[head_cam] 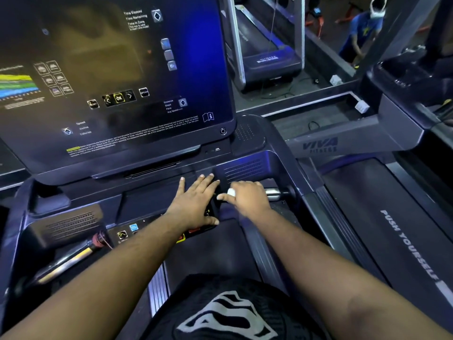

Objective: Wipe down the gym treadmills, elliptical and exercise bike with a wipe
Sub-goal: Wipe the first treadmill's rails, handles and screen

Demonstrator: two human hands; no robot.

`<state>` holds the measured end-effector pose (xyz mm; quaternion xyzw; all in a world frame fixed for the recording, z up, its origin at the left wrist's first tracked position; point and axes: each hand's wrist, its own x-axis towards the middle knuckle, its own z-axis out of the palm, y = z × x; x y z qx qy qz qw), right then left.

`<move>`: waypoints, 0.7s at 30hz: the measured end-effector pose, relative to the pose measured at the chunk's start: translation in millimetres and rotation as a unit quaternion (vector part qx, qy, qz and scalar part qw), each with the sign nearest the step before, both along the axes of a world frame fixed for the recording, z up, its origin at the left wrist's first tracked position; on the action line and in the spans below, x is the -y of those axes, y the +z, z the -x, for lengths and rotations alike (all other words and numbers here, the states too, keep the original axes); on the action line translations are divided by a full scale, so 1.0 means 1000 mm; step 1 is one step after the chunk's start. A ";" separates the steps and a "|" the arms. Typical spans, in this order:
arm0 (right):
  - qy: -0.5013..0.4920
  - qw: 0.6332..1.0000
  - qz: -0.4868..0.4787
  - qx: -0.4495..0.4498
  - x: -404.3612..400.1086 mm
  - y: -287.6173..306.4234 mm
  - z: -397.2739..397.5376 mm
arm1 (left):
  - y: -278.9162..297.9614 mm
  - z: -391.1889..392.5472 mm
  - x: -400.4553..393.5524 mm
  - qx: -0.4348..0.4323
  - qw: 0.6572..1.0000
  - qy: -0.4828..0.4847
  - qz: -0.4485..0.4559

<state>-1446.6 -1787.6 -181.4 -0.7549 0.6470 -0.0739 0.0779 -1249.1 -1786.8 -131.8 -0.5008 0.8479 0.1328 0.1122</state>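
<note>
The room is a dark gym with a dark floor (306, 79) and blue light. A big treadmill (152, 192) fills most of the view. Its wide black screen (110, 77) stands up at the front. A second treadmill (367, 204) sits just beside it on the right, and a third one (264, 45) stands farther back. A person in a blue shirt (362, 33) stands far off at the top right.

Below the screen is the flat dark surface (152, 195) of the console. The left hand (196, 204) lies flat on it with its fingers spread. The right hand (247, 197) is just beside it, near a shiny grip bar (274, 192). Its fingers are curled round a small white wipe (231, 191), and only a bit of the wipe shows.

The second treadmill says "VIVA" at the front and "PUSH YOURSELF" along its side. The screen shows "OK", "Speed", "Incline", "Calories", "Distance" and "Time Elapsed". The small writing at the bottom is too tiny to read.
</note>
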 end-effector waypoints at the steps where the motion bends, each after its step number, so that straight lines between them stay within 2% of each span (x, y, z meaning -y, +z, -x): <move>1: 0.010 1.000 0.003 -0.006 -0.001 -0.002 0.001 | 0.000 0.000 0.000 0.002 1.000 0.000 -0.001; 6: 0.015 0.996 0.087 -0.029 -0.039 -0.043 0.016 | 0.000 0.000 0.000 0.007 1.000 -0.002 -0.005; 9: 0.000 0.997 0.075 -0.020 -0.029 -0.033 0.019 | 0.000 -0.001 0.001 0.006 1.000 -0.002 -0.005; 13: 0.023 0.999 -0.004 -0.023 0.001 -0.007 0.021 | 0.000 0.000 0.001 0.007 1.000 -0.002 -0.010; 21: -0.001 0.993 0.108 -0.052 -0.043 -0.050 0.026 | 0.000 0.000 0.001 0.001 1.000 0.003 -0.008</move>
